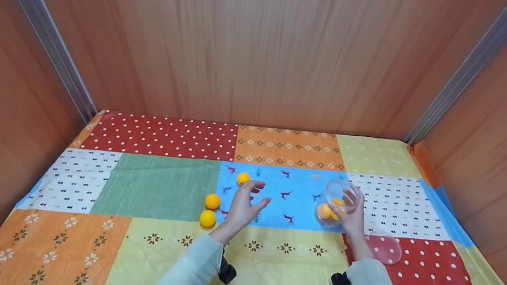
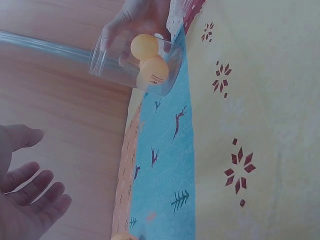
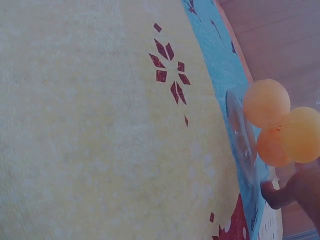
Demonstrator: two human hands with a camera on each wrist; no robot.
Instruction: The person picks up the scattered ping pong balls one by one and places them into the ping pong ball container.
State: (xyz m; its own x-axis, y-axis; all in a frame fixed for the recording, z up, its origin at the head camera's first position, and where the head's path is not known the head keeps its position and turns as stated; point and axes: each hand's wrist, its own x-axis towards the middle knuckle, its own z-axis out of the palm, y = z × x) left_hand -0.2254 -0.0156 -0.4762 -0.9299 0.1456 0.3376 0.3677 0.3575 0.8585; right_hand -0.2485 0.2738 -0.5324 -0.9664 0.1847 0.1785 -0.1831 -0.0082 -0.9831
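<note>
My right hand (image 1: 351, 215) grips a clear plastic jar (image 1: 337, 189) by its side, over the right end of the blue patch. Inside the jar lie orange ping-pong balls (image 3: 266, 103), three of them showing in the right wrist view. My left hand (image 1: 242, 206) is raised over the blue patch with thumb and fingers spread apart, holding nothing. Just past its fingers sits a loose ping-pong ball (image 1: 243, 178). Two more, a ping-pong ball (image 1: 212, 201) and a nearer ping-pong ball (image 1: 207, 219), rest to the left of that hand.
A round clear lid (image 1: 384, 247) lies on the red dotted patch beside my right forearm. The patchwork tablecloth (image 1: 162, 185) covers the table. Wooden panels (image 1: 261, 51) rise at the back and both sides.
</note>
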